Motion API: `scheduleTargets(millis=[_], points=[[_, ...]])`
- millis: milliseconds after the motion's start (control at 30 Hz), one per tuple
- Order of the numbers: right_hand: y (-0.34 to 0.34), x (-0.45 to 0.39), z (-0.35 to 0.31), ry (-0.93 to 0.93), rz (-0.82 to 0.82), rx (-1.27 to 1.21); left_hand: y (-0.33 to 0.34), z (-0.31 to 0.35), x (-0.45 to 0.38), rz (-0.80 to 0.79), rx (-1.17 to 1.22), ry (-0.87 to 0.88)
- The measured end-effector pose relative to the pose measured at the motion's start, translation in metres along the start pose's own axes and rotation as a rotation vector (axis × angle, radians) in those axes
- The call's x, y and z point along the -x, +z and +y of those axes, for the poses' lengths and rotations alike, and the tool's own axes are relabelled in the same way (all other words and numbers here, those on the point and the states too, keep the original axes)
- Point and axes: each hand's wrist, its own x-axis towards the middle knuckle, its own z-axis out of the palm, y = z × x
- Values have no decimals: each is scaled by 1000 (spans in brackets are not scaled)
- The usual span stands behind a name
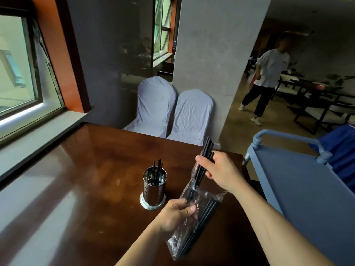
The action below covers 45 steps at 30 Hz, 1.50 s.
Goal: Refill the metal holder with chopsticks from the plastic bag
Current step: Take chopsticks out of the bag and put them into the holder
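Observation:
A shiny metal holder (154,187) stands upright on the dark wooden table (86,179) with a few black chopsticks poking out of it. Right of it, my left hand (177,214) grips the clear plastic bag (194,225), which lies slanted with more black chopsticks inside. My right hand (219,170) is closed around a bundle of black chopsticks (206,150). Their upper ends stick up past my fingers and their lower ends are still inside the bag's mouth.
A blue-grey service cart (307,189) stands close on the right of the table. Two covered chairs (172,110) sit behind the table against a pillar. A window sill (38,129) runs along the left. A person (267,81) walks in the far room.

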Motion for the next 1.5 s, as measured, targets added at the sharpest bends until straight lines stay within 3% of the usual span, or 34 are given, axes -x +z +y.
scheduleTargets(millis=[267,467,900,1200,1500], points=[[-21,-31,-33,-120,222,-124,-10,-25,-7,40,4,-58],[4,-68,-63,-192,357,-17,-11,-43,-17,78,-123,-99],[147,-102,17,117,-10,223,-24,-61,-41,121,-127,-66],[183,-98,50,344,-152,249,-26,-56,-38,99,-125,-70],[188,-102,55,383,-203,311,-31,-50,-33,78,-94,-66]])
